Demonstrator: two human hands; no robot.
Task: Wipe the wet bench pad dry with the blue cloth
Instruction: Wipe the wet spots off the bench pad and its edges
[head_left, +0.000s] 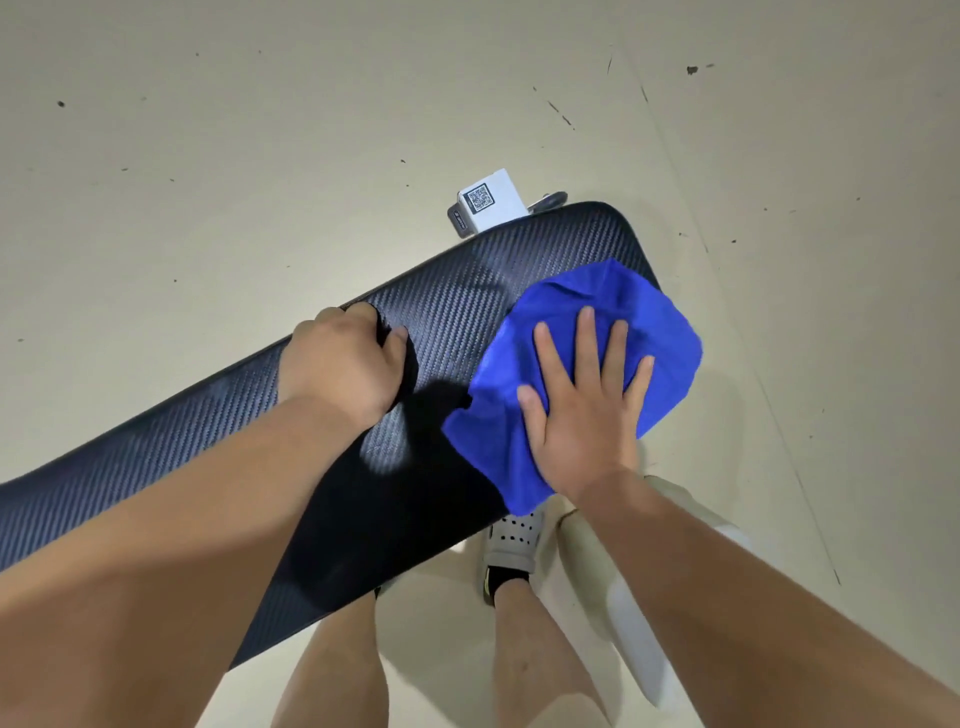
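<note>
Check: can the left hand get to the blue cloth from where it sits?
Probably yes. The left hand grips the far edge of the bench pad, and only bare pad lies between it and the blue cloth. The right hand lies flat on the cloth's middle, so only its near-left edge is free.

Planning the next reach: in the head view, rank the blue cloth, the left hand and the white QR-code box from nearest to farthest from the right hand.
1. blue cloth, directly under the right hand
2. left hand, leftward on the pad's far edge
3. white QR-code box, beyond the pad's end
</note>
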